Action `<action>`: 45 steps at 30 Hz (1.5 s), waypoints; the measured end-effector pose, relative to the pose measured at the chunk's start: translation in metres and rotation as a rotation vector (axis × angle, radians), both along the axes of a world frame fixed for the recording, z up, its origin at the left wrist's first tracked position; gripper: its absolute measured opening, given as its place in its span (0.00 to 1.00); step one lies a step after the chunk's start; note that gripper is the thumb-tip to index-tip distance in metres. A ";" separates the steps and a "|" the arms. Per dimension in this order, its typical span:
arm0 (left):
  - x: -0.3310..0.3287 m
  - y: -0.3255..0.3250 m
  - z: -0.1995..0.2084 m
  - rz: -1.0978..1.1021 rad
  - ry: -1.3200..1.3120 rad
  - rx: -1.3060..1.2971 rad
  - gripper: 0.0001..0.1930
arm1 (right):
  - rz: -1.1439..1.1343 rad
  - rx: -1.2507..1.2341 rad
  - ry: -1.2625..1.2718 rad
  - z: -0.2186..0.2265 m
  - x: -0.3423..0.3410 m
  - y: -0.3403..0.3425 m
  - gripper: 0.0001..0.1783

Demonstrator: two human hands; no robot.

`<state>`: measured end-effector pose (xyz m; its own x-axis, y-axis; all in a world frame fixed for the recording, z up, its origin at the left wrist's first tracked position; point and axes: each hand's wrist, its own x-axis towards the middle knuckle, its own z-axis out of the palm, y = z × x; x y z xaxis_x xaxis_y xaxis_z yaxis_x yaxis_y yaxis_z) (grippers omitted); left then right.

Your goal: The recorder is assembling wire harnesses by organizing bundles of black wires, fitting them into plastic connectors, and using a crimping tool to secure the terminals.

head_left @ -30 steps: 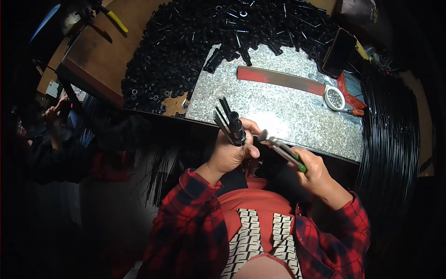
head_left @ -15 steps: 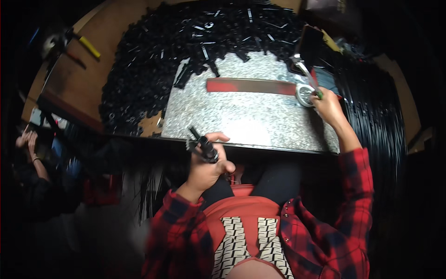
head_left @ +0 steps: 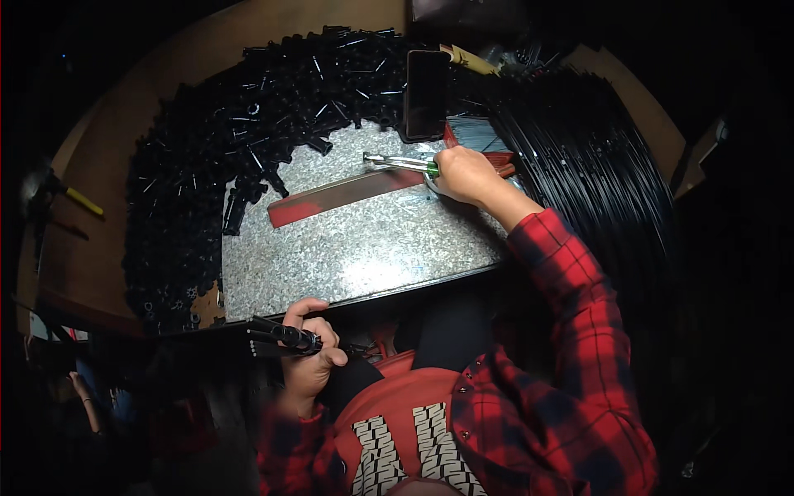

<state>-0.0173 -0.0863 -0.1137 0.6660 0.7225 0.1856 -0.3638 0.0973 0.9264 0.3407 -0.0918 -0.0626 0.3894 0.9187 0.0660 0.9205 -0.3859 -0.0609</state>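
Observation:
In my left hand (head_left: 310, 360), held low in front of the bench edge, is a bundle of black tubular parts (head_left: 294, 337) with thin rods sticking out to the left. The fingers curl round it, with the index finger raised. My right hand (head_left: 470, 176) grips a silver plier-like hand tool (head_left: 397, 160) with a green part by the fingers. Its metal end points left over a worn red-brown strip (head_left: 339, 199) on the speckled grey board (head_left: 372, 248). A pale ring, like a tape roll, is mostly hidden beneath that hand.
A large heap of black plastic parts (head_left: 190, 157) curves round the board's left and far sides. A dark phone (head_left: 427, 95) stands at the back. Long thin black rods (head_left: 579, 157) lie at right. A yellow-handled tool (head_left: 83, 201) lies far left; another person's hand (head_left: 81, 387) shows lower left.
The view has turned, so the bench appears shifted left and tilted. The tool in my right hand has swung from pointing up and away to lying nearly level, pointing left. My left hand keeps its bundle.

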 end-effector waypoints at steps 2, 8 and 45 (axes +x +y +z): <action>0.002 0.000 0.000 0.006 -0.009 0.008 0.42 | -0.018 0.009 0.011 0.001 0.002 -0.003 0.11; 0.001 0.000 -0.006 0.029 0.011 0.032 0.42 | -0.037 0.226 0.129 0.001 -0.001 -0.008 0.09; -0.005 -0.024 0.018 0.090 0.084 0.221 0.35 | 0.362 0.588 1.500 -0.007 -0.210 -0.077 0.06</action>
